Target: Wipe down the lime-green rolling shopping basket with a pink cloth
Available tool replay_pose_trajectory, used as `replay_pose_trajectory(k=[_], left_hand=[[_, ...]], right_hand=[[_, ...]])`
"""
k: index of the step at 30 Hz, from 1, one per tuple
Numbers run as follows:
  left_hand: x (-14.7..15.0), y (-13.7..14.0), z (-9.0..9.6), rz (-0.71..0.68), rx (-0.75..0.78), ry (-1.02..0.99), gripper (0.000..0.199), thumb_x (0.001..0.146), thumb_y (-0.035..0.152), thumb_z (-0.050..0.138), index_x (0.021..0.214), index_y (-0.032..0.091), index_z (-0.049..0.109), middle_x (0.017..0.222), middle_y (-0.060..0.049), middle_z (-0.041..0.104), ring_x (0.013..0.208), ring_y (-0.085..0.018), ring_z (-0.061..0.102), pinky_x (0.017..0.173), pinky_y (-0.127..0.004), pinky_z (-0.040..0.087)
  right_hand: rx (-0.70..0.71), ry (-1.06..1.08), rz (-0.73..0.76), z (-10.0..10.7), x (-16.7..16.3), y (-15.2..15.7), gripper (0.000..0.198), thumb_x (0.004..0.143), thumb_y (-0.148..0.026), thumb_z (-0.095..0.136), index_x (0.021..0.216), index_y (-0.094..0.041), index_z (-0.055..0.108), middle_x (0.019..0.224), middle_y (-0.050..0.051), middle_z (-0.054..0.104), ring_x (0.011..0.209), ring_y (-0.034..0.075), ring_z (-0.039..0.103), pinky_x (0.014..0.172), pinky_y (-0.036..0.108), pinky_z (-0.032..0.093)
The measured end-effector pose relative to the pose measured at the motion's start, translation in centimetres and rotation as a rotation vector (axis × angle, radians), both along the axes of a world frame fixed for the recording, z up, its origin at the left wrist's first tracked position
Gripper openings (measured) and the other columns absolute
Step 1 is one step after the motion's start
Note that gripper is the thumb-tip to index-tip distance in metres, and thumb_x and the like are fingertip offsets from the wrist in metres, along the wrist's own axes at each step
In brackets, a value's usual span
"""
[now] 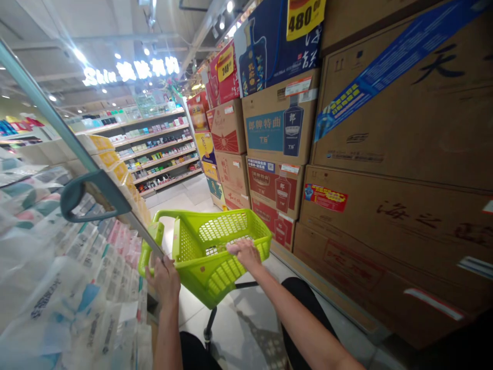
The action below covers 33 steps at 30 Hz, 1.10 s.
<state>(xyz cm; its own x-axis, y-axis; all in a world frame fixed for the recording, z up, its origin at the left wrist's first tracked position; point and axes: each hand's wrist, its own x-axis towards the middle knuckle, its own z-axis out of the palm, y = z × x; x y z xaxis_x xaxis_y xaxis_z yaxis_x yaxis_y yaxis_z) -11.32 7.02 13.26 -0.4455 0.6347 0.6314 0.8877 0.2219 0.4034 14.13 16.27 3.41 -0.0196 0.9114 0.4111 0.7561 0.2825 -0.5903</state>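
Cart (215, 268), green perf. plastic; fingers curled: R hand (247, 252) over rim (210, 259), L hand (166, 282) rnd grey pole (79, 151).

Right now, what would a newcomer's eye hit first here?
The lime-green cart at centre, with the right hand at its near rim and the left hand by its handle end. Then the tall stack of cardboard boxes along the right, topped by a yellow "480" price tag. Upper left, a bright white sign glows above the far shelves.
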Motion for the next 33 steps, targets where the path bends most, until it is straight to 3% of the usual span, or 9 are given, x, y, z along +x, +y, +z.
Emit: replay_pose_trajectory(k=[4, 9, 12, 16, 19, 22, 26, 30, 33], left_hand=[[0.3, 0.5, -1.1, 0.104, -0.022, 0.067, 0.05, 0.096, 0.04, 0.022, 0.091, 0.013, 0.064, 0.089, -0.015, 0.071, 0.096, -0.025, 0.064, 0.113, -0.049, 0.029], [2.8, -0.2, -0.8, 0.065, -0.073, 0.112, 0.049, 0.097, 0.038, 0.023, 0.098, 0.013, 0.066, 0.09, -0.013, 0.072, 0.093, -0.024, 0.066, 0.112, -0.046, 0.031], [1.7, -1.4, -0.2, -0.06, -0.085, 0.145, 0.043, 0.097, 0.035, 0.028, 0.11, 0.017, 0.065, 0.107, -0.01, 0.072, 0.107, -0.021, 0.063, 0.115, -0.046, 0.027], [-0.5, -2.0, -0.1, -0.005, -0.03, 0.149, 0.036, 0.096, 0.035, 0.034, 0.103, 0.023, 0.068, 0.129, -0.007, 0.063, 0.131, -0.025, 0.046, 0.116, -0.052, 0.023], [0.1, -1.4, -0.4, -0.05, -0.048, 0.172, 0.036, 0.095, 0.035, 0.036, 0.087, 0.022, 0.068, 0.112, -0.009, 0.065, 0.135, -0.029, 0.039, 0.117, -0.054, 0.023], [1.6, -1.1, -0.2, -0.07, -0.051, 0.171, 0.035, 0.094, 0.032, 0.036, 0.084, 0.021, 0.067, 0.099, -0.011, 0.063, 0.133, -0.031, 0.038, 0.115, -0.056, 0.026], [2.7, -2.0, 0.3, -0.157, -0.086, 0.16, 0.029, 0.093, 0.028, 0.037, 0.091, 0.024, 0.066, 0.098, -0.009, 0.063, 0.131, -0.03, 0.04, 0.115, -0.055, 0.026], [3.8, -2.9, -0.6, -0.131, -0.032, 0.06, 0.033, 0.095, 0.03, 0.035, 0.118, 0.022, 0.057, 0.112, -0.01, 0.063, 0.141, -0.03, 0.029, 0.112, -0.053, 0.03], [5.0, -2.9, -2.0, -0.1, 0.058, -0.034, 0.039, 0.097, 0.033, 0.033, 0.132, 0.018, 0.043, 0.116, -0.011, 0.063, 0.144, -0.029, 0.024, 0.111, -0.054, 0.029]], right_hand=[[-0.007, 0.018, -0.137, 0.1, -0.9, 0.2, 0.041, 0.083, -0.005, 0.041, 0.107, -0.017, 0.07, 0.099, 0.015, 0.068, 0.098, 0.026, 0.06, 0.093, 0.04, 0.045], [0.149, 0.046, 0.148, 0.9, -8.6, -3.8, 0.061, 0.08, -0.002, 0.043, 0.139, -0.019, 0.05, 0.134, 0.012, 0.058, 0.121, 0.025, 0.053, 0.099, 0.036, 0.045], [0.11, 0.022, 0.228, 1.4, -7.0, -3.3, 0.055, 0.084, -0.005, 0.045, 0.136, -0.022, 0.054, 0.128, 0.01, 0.062, 0.122, 0.023, 0.053, 0.098, 0.034, 0.046], [0.033, 0.032, 0.017, 1.2, -2.5, -0.7, 0.049, 0.082, -0.002, 0.044, 0.123, -0.017, 0.064, 0.125, 0.015, 0.063, 0.125, 0.028, 0.051, 0.104, 0.039, 0.043], [0.082, 0.074, 0.012, 1.8, -4.6, -1.4, 0.056, 0.076, 0.001, 0.045, 0.127, -0.016, 0.062, 0.129, 0.015, 0.061, 0.128, 0.028, 0.048, 0.11, 0.043, 0.037], [0.155, 0.137, 0.157, 3.3, -8.9, -4.1, 0.066, 0.072, 0.0, 0.047, 0.135, -0.018, 0.055, 0.136, 0.012, 0.056, 0.133, 0.026, 0.042, 0.114, 0.045, 0.033], [0.169, 0.233, 0.302, 4.8, -9.7, -5.8, 0.066, 0.072, 0.0, 0.045, 0.133, -0.023, 0.056, 0.137, 0.006, 0.056, 0.13, 0.021, 0.046, 0.113, 0.038, 0.036], [0.009, 0.33, 0.187, 5.5, -7.7, -5.3, 0.054, 0.071, -0.001, 0.043, 0.116, -0.021, 0.066, 0.126, 0.008, 0.061, 0.116, 0.02, 0.058, 0.103, 0.032, 0.045], [-0.014, 0.434, 0.202, 7.9, -8.3, -5.9, 0.046, 0.07, -0.006, 0.051, 0.112, -0.019, 0.067, 0.123, 0.009, 0.061, 0.116, 0.023, 0.058, 0.106, 0.036, 0.044]])
